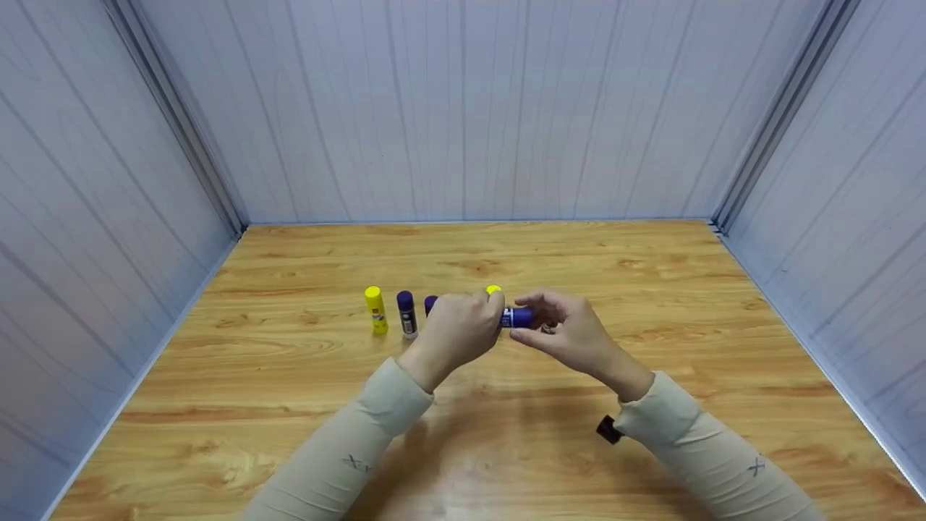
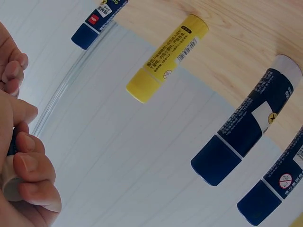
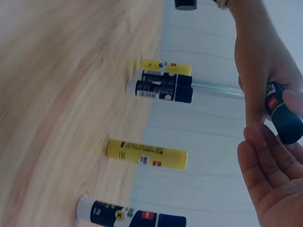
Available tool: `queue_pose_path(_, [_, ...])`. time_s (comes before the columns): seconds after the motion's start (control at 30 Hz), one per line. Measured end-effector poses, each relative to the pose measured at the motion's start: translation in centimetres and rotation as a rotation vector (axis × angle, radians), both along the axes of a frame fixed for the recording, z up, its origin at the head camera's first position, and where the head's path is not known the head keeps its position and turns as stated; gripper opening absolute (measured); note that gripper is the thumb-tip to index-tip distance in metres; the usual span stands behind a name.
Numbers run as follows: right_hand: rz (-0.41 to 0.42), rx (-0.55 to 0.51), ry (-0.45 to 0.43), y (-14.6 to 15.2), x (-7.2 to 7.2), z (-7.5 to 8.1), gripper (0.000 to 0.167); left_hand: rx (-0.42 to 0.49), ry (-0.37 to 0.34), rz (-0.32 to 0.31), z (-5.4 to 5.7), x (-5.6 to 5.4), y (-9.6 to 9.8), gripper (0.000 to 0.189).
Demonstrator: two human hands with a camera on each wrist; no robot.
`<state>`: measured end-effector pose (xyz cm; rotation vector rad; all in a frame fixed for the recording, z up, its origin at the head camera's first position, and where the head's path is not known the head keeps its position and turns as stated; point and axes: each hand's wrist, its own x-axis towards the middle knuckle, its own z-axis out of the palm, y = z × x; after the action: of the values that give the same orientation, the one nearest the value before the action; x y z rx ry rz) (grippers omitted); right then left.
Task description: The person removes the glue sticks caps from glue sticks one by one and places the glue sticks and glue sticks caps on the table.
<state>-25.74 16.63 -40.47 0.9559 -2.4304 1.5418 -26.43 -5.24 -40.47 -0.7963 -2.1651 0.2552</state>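
Note:
My left hand [image 1: 463, 322] grips a dark blue glue stick [image 1: 516, 318] around its body and holds it sideways above the table. Its cap end points right, toward my right hand [image 1: 568, 329], whose thumb and fingers are spread on either side of that end. In the right wrist view the held glue stick [image 3: 282, 116] shows its dark cap beside the loosely bent fingers [image 3: 258, 153] of my right hand. The left wrist view shows curled left-hand fingers [image 2: 33, 168] and a pale round end of the stick [image 2: 10, 182] among them.
Upright on the wooden table [image 1: 304, 398] stand a yellow glue stick [image 1: 375, 310], a dark blue one [image 1: 406, 315] and others partly behind my hands, including another yellow one [image 1: 493, 289]. Ribbed pale walls [image 1: 463, 108] enclose the back and sides.

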Motion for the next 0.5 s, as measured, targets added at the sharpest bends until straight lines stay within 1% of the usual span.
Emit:
queue_pose_path(0.1, [-0.016, 0.069, 0.107, 0.2, 0.0, -0.2, 0.038, -0.026, 0.011, 0.013, -0.2, -0.1, -0.1, 0.017])
queue_pose_path(0.2, [-0.005, 0.092, 0.175, 0.3, -0.1, -0.6, 0.036, -0.053, 0.009, 0.023, -0.5, -0.1, -0.2, 0.013])
queue_pose_path(0.3, [0.007, 0.107, 0.209, 0.4, -0.1, -0.9, 0.032, -0.078, -0.017, 0.023, -0.8, -0.1, -0.3, 0.016])
queue_pose_path(0.37, [0.007, 0.112, 0.212, 0.4, -0.1, -1.1, 0.028, -0.09, -0.042, 0.02, -1.0, -0.1, -0.3, 0.022])
queue_pose_path(0.5, [-0.002, 0.117, 0.212, 0.5, 0.0, -1.3, 0.022, -0.09, -0.086, 0.009, -1.1, -0.1, -0.2, 0.024])
